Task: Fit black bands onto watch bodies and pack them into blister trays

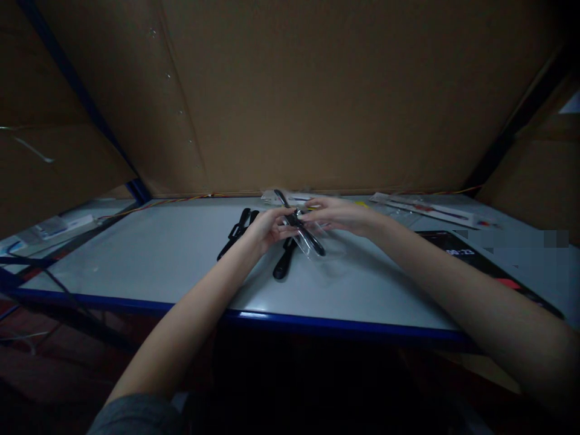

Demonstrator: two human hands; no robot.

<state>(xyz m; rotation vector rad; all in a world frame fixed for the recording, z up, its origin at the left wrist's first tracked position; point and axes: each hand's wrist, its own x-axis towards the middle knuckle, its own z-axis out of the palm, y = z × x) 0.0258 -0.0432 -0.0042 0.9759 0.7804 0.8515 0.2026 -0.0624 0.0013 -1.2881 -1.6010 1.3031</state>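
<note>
left hand (270, 229) and right hand (341, 216) pinch a clear bag (319, 246) around a black strip (308, 234) between fingers (288, 230).

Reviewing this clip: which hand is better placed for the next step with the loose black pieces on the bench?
Left, I'd judge. The left hand sits right beside the loose black pieces, though it also holds the clear plastic sleeve. The right hand lies farther away, on the sleeve's far side.

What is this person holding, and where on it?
A black item in clear plastic, near its middle: the left hand grips it, the right hand touches it.
</note>
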